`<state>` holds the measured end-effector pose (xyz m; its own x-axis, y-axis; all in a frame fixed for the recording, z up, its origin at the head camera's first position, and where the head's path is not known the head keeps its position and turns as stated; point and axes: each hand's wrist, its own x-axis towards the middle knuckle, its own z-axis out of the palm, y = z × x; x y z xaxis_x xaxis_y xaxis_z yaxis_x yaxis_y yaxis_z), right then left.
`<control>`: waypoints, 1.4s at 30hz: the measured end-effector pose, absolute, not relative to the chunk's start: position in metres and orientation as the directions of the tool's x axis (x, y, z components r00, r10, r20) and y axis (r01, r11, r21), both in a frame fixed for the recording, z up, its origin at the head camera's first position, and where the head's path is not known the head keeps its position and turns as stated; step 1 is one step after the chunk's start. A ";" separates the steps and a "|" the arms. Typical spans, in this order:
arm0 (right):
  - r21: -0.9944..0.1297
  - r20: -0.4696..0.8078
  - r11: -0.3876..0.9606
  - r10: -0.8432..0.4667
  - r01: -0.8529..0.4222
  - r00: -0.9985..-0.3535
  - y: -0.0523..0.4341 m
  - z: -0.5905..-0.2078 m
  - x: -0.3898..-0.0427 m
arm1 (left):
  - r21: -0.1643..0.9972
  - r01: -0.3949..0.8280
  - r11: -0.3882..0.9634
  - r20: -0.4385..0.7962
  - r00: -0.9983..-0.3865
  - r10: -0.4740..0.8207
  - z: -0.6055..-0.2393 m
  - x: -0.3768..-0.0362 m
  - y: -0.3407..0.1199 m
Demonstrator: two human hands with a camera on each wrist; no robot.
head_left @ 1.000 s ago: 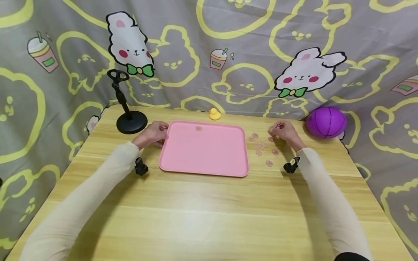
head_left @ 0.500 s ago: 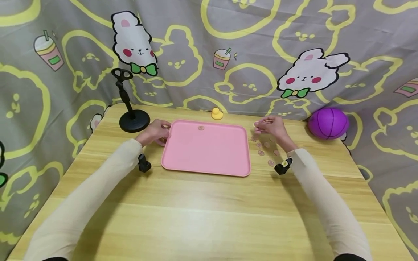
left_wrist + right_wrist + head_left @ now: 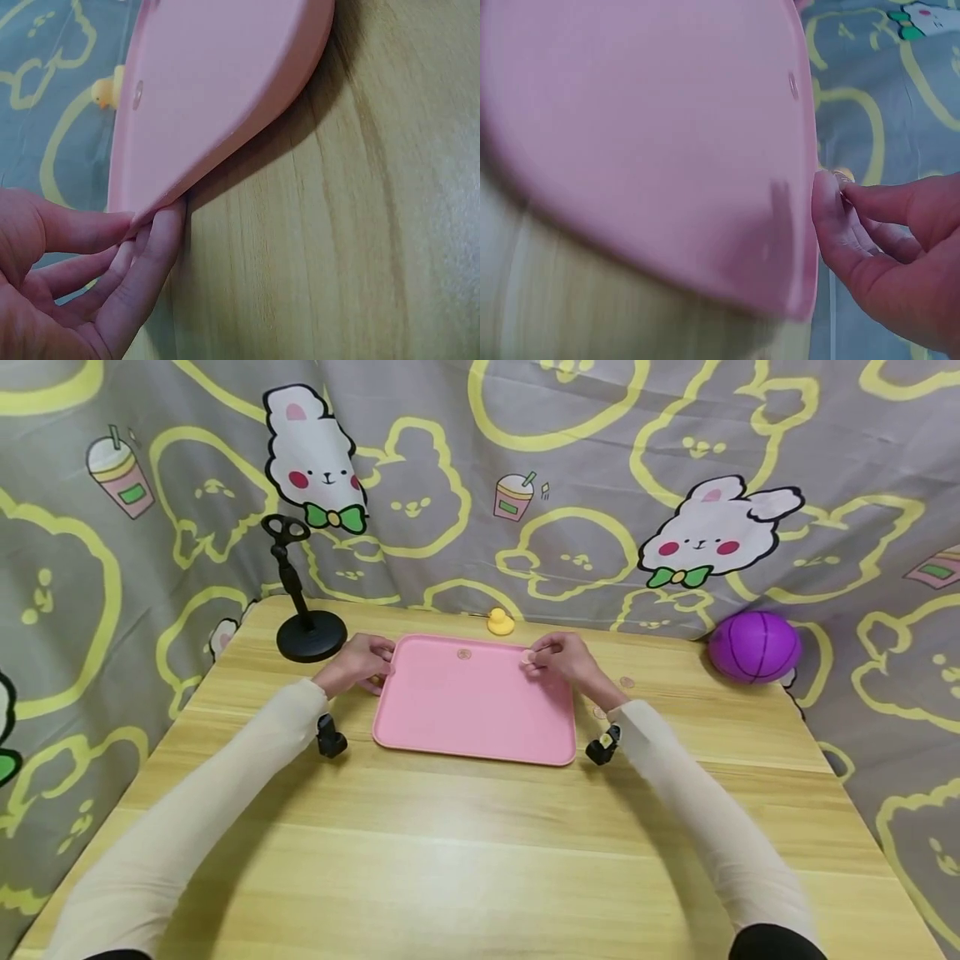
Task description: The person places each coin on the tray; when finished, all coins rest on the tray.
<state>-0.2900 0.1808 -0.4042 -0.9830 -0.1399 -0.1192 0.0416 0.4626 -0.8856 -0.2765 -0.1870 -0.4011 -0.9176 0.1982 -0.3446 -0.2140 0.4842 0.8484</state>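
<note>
A pink tray (image 3: 472, 718) lies flat in the middle of the wooden table. My left hand (image 3: 358, 665) grips its left rim; the left wrist view shows the fingers (image 3: 154, 251) under the tray (image 3: 217, 90) edge and the thumb on top. My right hand (image 3: 558, 662) hovers over the tray's far right corner and pinches a small clear pink disc (image 3: 529, 657) between thumb and forefinger. That disc (image 3: 844, 178) shows at the fingertips in the right wrist view, beside the tray (image 3: 645, 135). One disc (image 3: 464, 653) lies on the tray near its far edge.
Loose discs (image 3: 627, 682) lie on the table right of the tray. A yellow duck (image 3: 498, 622) sits behind the tray, a black stand (image 3: 307, 635) at the far left, a purple ball (image 3: 753, 647) at the far right. Patterned cloth walls the table.
My right hand has moved left from the loose discs to above the tray's far right corner, carrying a disc. The left hand has stayed on the tray's rim.
</note>
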 end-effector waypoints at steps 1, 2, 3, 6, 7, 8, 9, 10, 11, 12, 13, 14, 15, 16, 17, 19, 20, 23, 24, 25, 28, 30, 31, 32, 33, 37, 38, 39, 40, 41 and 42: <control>-0.889 -0.122 0.456 -0.147 0.042 -0.982 0.176 -0.405 -0.290 | 0.849 -0.214 0.484 -0.345 -0.917 0.200 -0.402 -0.277 -0.187; -0.885 -0.119 0.464 -0.152 0.035 -0.981 0.172 -0.407 -0.290 | 0.850 -0.214 0.482 -0.347 -0.915 0.206 -0.403 -0.277 -0.186; -0.887 -0.120 0.460 -0.155 0.036 -0.981 0.167 -0.408 -0.290 | 0.851 -0.214 0.479 -0.349 -0.913 0.212 -0.404 -0.277 -0.186; -0.900 -0.129 0.435 -0.176 0.041 -0.976 0.155 -0.412 -0.290 | 0.853 -0.221 0.473 -0.361 -0.904 0.228 -0.406 -0.275 -0.184; -0.911 -0.142 0.410 -0.189 0.053 -0.972 0.151 -0.414 -0.290 | 0.852 -0.226 0.472 -0.367 -0.902 0.230 -0.407 -0.275 -0.184; -0.921 -0.157 0.383 -0.206 0.068 -0.966 0.147 -0.415 -0.290 | 0.851 -0.231 0.472 -0.372 -0.899 0.230 -0.407 -0.274 -0.183; -0.934 -0.174 0.347 -0.222 0.089 -0.959 0.144 -0.417 -0.290 | 0.848 -0.235 0.475 -0.376 -0.898 0.227 -0.407 -0.274 -0.183; -0.943 -0.189 0.315 -0.239 0.108 -0.952 0.140 -0.418 -0.291 | 0.845 -0.239 0.479 -0.380 -0.897 0.223 -0.408 -0.274 -0.183; -0.947 -0.198 0.299 -0.250 0.119 -0.948 0.136 -0.420 -0.291 | 0.842 -0.241 0.482 -0.383 -0.897 0.220 -0.408 -0.274 -0.183; -0.950 -0.208 0.283 -0.258 0.132 -0.943 0.132 -0.420 -0.292 | 0.840 -0.241 0.486 -0.384 -0.897 0.220 -0.408 -0.274 -0.183; -0.951 -0.215 0.274 -0.261 0.142 -0.941 0.129 -0.421 -0.293 | 0.839 -0.240 0.488 -0.384 -0.897 0.221 -0.408 -0.274 -0.183; -0.951 -0.219 0.272 -0.260 0.147 -0.940 0.127 -0.422 -0.293 | 0.840 -0.237 0.488 -0.383 -0.896 0.223 -0.408 -0.275 -0.182; -0.952 -0.221 0.267 -0.257 0.151 -0.941 0.124 -0.422 -0.293 | 0.839 -0.233 0.492 -0.381 -0.896 0.226 -0.408 -0.276 -0.182; -0.952 -0.224 0.265 -0.253 0.156 -0.941 0.122 -0.423 -0.294 | 0.839 -0.229 0.493 -0.380 -0.896 0.230 -0.408 -0.276 -0.181; -0.951 -0.226 0.266 -0.248 0.159 -0.942 0.120 -0.423 -0.295 | 0.840 -0.224 0.494 -0.377 -0.896 0.234 -0.408 -0.277 -0.181; -0.951 -0.228 0.264 -0.241 0.162 -0.943 0.115 -0.424 -0.295 | 0.839 -0.215 0.500 -0.372 -0.897 0.238 -0.408 -0.278 -0.180; -0.952 -0.227 0.260 -0.240 0.163 -0.944 0.113 -0.424 -0.296 | 0.838 -0.212 0.503 -0.371 -0.898 0.239 -0.407 -0.279 -0.180; -0.955 -0.218 0.253 -0.248 0.154 -0.944 0.105 -0.426 -0.298 | 0.835 -0.205 0.511 -0.368 -0.898 0.241 -0.406 -0.279 -0.182; -0.956 -0.212 0.255 -0.252 0.147 -0.944 0.102 -0.427 -0.299 | 0.834 -0.204 0.512 -0.367 -0.899 0.240 -0.406 -0.279 -0.183; -0.955 -0.206 0.263 -0.257 0.137 -0.944 0.099 -0.427 -0.300 | 0.835 -0.204 0.511 -0.366 -0.899 0.239 -0.405 -0.279 -0.184; -0.944 -0.188 0.313 -0.266 0.100 -0.946 0.091 -0.428 -0.301 | 0.839 -0.200 0.507 -0.360 -0.902 0.240 -0.405 -0.279 -0.187; -0.934 -0.188 0.347 -0.268 0.087 -0.945 0.087 -0.427 -0.302 | 0.842 -0.199 0.502 -0.357 -0.903 0.241 -0.404 -0.279 -0.188; -0.926 -0.193 0.367 -0.265 0.086 -0.945 0.086 -0.426 -0.302 | 0.843 -0.195 0.501 -0.354 -0.903 0.244 -0.404 -0.278 -0.188; -0.920 -0.199 0.381 -0.264 0.088 -0.944 0.085 -0.426 -0.303 | 0.844 -0.192 0.501 -0.352 -0.903 0.247 -0.403 -0.277 -0.189; -0.915 -0.207 0.392 -0.262 0.092 -0.943 0.085 -0.425 -0.303 | 0.844 -0.191 0.501 -0.352 -0.902 0.250 -0.403 -0.277 -0.189; -0.900 -0.251 0.418 -0.256 0.127 -0.934 0.083 -0.420 -0.303 | 0.845 -0.183 0.503 -0.348 -0.902 0.255 -0.402 -0.275 -0.189; -0.898 -0.256 0.420 -0.256 0.132 -0.932 0.083 -0.419 -0.304 | 0.844 -0.183 0.504 -0.347 -0.903 0.254 -0.402 -0.275 -0.189; -0.896 -0.262 0.422 -0.253 0.137 -0.931 0.083 -0.418 -0.304 | 0.845 -0.181 0.504 -0.345 -0.904 0.254 -0.402 -0.276 -0.188; -0.895 -0.268 0.423 -0.251 0.143 -0.930 0.083 -0.417 -0.304 | 0.844 -0.180 0.505 -0.344 -0.904 0.253 -0.401 -0.276 -0.188; -0.895 -0.274 0.421 -0.253 0.149 -0.928 0.083 -0.416 -0.305 | 0.843 -0.180 0.507 -0.345 -0.904 0.253 -0.401 -0.277 -0.188; -0.894 -0.276 0.422 -0.258 0.149 -0.926 0.082 -0.416 -0.305 | 0.843 -0.179 0.508 -0.345 -0.904 0.253 -0.401 -0.277 -0.187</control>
